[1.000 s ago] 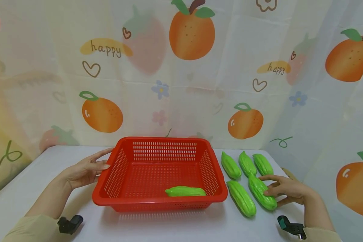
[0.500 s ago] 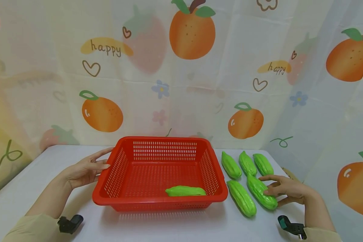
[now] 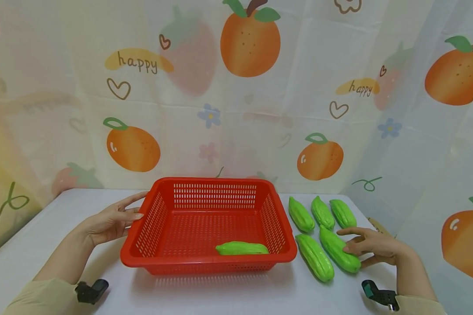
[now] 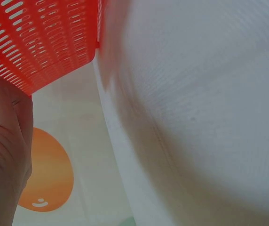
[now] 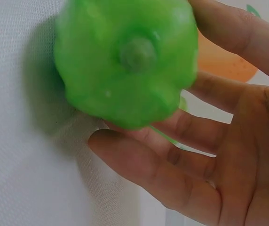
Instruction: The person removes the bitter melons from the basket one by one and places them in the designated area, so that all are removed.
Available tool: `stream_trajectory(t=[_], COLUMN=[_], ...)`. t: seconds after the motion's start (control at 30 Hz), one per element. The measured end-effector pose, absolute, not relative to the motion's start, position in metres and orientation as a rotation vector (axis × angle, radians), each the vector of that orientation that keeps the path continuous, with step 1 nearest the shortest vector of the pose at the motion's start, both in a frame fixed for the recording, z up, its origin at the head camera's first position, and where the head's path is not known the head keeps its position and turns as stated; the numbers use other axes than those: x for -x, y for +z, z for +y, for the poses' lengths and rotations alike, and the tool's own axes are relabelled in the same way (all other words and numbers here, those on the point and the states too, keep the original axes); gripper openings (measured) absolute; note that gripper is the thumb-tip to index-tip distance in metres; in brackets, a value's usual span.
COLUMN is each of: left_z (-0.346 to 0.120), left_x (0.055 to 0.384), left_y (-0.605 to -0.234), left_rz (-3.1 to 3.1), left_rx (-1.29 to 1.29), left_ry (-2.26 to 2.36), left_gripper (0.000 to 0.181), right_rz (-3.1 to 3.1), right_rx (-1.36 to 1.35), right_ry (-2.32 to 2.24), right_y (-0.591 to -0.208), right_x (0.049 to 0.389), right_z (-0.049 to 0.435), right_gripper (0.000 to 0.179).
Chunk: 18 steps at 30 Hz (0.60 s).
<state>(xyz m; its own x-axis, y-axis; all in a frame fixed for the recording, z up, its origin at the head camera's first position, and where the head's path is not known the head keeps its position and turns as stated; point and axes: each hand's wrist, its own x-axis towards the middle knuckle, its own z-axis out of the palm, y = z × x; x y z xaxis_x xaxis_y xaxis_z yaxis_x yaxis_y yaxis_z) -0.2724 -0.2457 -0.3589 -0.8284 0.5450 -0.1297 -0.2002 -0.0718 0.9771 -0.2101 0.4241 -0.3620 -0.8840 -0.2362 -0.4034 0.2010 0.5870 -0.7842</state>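
A red plastic basket (image 3: pixel 205 232) with slotted walls stands on the white-covered table. One bright green, ridged bitter melon (image 3: pixel 242 248) lies inside, near its front wall. My left hand (image 3: pixel 112 222) holds the basket's left rim, thumb at the edge; the left wrist view shows that hand (image 4: pixel 7 141) under the rim, with its fingertips hidden. To the right of the basket, my right hand (image 3: pixel 372 247) grips another bitter melon (image 3: pixel 339 250). In the right wrist view, the fingers (image 5: pixel 144 165) curl round this bitter melon (image 5: pixel 125 61), whose blunt end faces the camera.
Several more bitter melons lie right of the basket: a back row with one at its left (image 3: pixel 301 214), and one (image 3: pixel 314 258) close beside the gripped one. A cloth (image 3: pixel 236 100) printed with oranges hangs behind the table (image 3: pixel 205 297).
The bitter melon in my right hand has turned slightly, its far tip shifting left and away from the back-row one it overlapped. My left hand and the basket stay put.
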Motion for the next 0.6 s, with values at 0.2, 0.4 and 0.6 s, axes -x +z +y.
stream_trajectory(t=[0.2,0.4,0.6], left_z=[-0.2450,-0.2457,-0.2465], left_x=[0.2734,0.2744,0.2749], left_y=[-0.3587,-0.3595,-0.3590], left_rz=[1.726,1.723,1.686], left_rx=[-0.359,-0.362,-0.387], left_ry=[1.941,1.944,1.949], left_gripper=[0.059,0.057,0.051], right_rz=[2.354,2.379,2.477], right_rx=[0.017,-0.038,-0.057], right_ry=[-1.240,-1.237,-1.252], right_y=[-0.3611,-0.3613,-0.3576], right_x=[0.2103,0.2113,0.2112], right_z=[0.4235,0.4233,0.4218], right_gripper=[0.069,0.070,0.070])
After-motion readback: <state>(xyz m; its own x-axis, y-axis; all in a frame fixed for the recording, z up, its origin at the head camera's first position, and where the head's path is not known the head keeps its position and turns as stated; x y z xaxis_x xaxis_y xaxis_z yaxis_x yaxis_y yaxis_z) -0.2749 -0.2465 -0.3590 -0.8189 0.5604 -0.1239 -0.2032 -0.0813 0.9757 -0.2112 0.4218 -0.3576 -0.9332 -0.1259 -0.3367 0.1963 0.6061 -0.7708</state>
